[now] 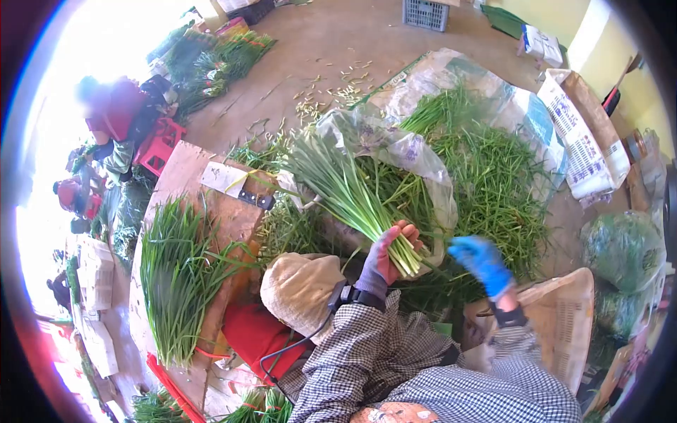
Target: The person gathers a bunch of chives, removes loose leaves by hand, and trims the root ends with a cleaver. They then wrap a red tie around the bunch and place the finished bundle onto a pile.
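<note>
My left hand (386,255), in a purple and pink glove with bare fingertips, is closed around a bunch of garlic chives (345,185). Pale stalk ends stick out below the fingers, and the long green leaves fan toward the upper left. To the right, my right hand (482,264) in a blue glove is held apart from the bunch. Its fingers stretch leftward, slightly blurred, with nothing visible in them. Beneath both hands, loose chives (486,190) lie heaped on plastic sheeting (518,106), and clear plastic (434,166) curves around part of the heap.
At left, a pile of chives (176,282) rests on a wooden board (169,176) with a small dark device (255,200). A crate (575,317) stands at lower right, another crate (585,141) beyond. Another person (116,113) is by a red crate (161,144). Tied bundles (211,67) lie behind.
</note>
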Available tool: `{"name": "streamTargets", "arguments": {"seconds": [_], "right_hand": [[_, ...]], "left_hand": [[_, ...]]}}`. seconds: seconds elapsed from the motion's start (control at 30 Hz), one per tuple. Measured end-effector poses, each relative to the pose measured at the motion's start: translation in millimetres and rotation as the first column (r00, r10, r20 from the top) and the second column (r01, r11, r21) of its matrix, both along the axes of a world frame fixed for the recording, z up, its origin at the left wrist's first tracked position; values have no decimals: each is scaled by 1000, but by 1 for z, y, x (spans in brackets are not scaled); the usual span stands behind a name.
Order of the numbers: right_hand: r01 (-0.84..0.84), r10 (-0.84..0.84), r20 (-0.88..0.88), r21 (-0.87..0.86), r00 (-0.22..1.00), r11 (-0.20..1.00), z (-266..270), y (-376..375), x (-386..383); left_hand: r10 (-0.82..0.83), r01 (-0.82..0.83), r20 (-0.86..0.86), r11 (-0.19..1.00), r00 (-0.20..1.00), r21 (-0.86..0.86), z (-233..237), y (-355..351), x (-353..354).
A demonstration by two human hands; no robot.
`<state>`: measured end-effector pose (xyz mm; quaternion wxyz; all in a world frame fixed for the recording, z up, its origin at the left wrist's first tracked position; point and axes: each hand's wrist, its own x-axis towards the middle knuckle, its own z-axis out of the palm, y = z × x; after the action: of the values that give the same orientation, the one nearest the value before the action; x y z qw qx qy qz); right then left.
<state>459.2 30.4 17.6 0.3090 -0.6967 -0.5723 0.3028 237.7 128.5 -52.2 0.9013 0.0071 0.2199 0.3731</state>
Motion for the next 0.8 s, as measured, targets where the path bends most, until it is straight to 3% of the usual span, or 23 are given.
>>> {"name": "streamTargets", "arguments": {"seconds": [0.03, 0.1, 0.2, 0.23, 0.33, 0.37, 0.4, 0.47, 0.53, 0.57, 0.6, 0.67, 0.73, 0.8], "right_hand": [[-94, 90, 37, 120, 995, 988, -17, 15, -20], [-138, 138, -52, 1, 989, 990, -18, 42, -54], [-136, 141, -147, 43, 979, 990, -52, 55, -72], [-134, 142, -187, 53, 972, 989, -54, 54, -72], [-86, 102, -275, 70, 956, 994, -43, 43, -60], [-135, 125, -231, -27, 965, 990, -44, 35, -50], [-132, 120, -228, -35, 966, 991, -45, 29, -49], [1, 22, -481, 46, 877, 999, -46, 17, -50], [19, 39, -442, 125, 896, 992, -37, 13, -54], [-106, 25, -511, -131, 859, 986, -27, 8, -51], [-246, -10, -573, -367, 820, 897, -17, 6, -51], [-262, 11, -576, -355, 817, 897, -28, -7, -40], [-263, 152, -541, -134, 827, 955, -17, -16, -20], [-177, 99, -442, -139, 891, 974, 5, -22, 16]], "left_hand": [[2, -2, -3, 1000, 1000, 2, 4, -1, -2], [11, -10, -51, 1000, 999, 16, -10, -2, -4], [66, -62, -77, 997, 995, 54, -1, -7, -8], [30, -38, -140, 998, 990, -50, 5, -5, -9], [22, -22, -64, 1000, 998, 2, -1, 2, -14], [36, -37, -55, 999, 998, -23, -3, 2, -13], [32, -34, -51, 999, 998, -30, -3, 2, -11], [45, -45, 6, 997, 999, -60, -2, 2, -8], [41, -41, 3, 997, 999, -72, 0, 3, -7], [41, -40, 16, 997, 999, -62, 0, 3, -6], [43, -42, 29, 998, 999, -53, 2, 3, -6], [48, -47, 12, 998, 999, -46, 4, 3, -6], [54, -54, -3, 998, 999, -39, 3, 3, -8], [77, -79, -30, 994, 997, -70, -4, 5, -9]]}}
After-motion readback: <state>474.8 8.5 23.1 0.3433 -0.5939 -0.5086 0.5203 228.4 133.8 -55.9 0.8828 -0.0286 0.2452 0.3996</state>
